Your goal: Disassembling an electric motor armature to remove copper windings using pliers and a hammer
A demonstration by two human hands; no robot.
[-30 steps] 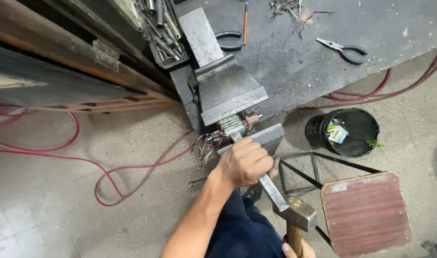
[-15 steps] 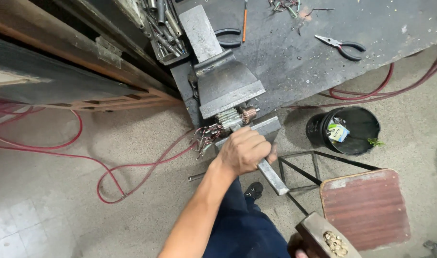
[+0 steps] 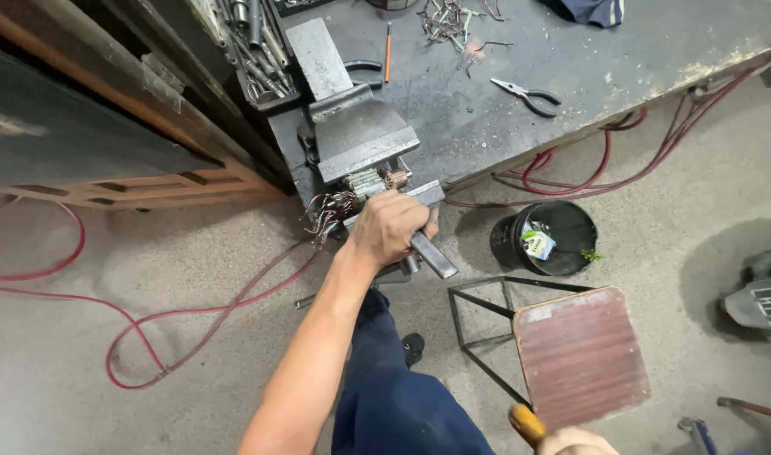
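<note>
My left hand (image 3: pixel 389 227) is closed around a flat steel bar like a chisel (image 3: pixel 437 258), whose tip is set against a motor armature (image 3: pixel 375 181). The armature, with loose copper wires (image 3: pixel 326 211) hanging from it, is clamped in a grey bench vise (image 3: pixel 360 139) at the bench corner. The bar's free end sticks out toward me past my fist. At the bottom edge, my right hand (image 3: pixel 575 441) grips an orange-yellow hammer handle (image 3: pixel 526 423). The hammer's head is out of view.
A dark workbench (image 3: pixel 638 59) carries pliers (image 3: pixel 529 94), wire scraps and a tray of tools (image 3: pixel 259 50). On the floor are a black bucket (image 3: pixel 562 227), a wooden-topped metal stool (image 3: pixel 581 354) and red hoses (image 3: pixel 149 320). My blue-trousered leg is below the vise.
The hammer head was at the bar's end a second ago. It has swung back down and right, leaving only the handle showing. My left hand stays on the bar.
</note>
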